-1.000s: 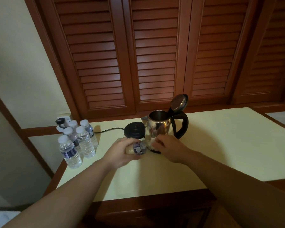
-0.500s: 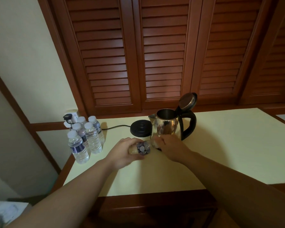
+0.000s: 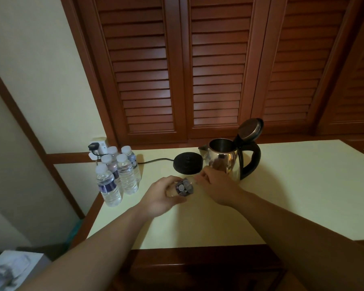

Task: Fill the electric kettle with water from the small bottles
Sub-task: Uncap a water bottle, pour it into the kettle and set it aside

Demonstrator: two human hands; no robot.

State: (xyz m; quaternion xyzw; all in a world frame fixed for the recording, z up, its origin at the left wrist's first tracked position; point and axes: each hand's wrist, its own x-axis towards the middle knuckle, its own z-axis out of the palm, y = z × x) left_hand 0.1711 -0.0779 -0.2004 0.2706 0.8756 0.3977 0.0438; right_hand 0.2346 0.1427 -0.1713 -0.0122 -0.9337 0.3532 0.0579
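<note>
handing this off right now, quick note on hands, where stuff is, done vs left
Left hand grips a small bottle lying sideways over the table.
Right hand is curled at its cap end; cap hidden.
Kettle stands off its base, lid open.
Five bottles stand capped at the left.
Done: lid up, bottle picked.
Left: open it, pour, repeat.

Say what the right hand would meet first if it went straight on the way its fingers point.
Probably the neck of the bottle in the left hand; the right hand seems there already.
</note>
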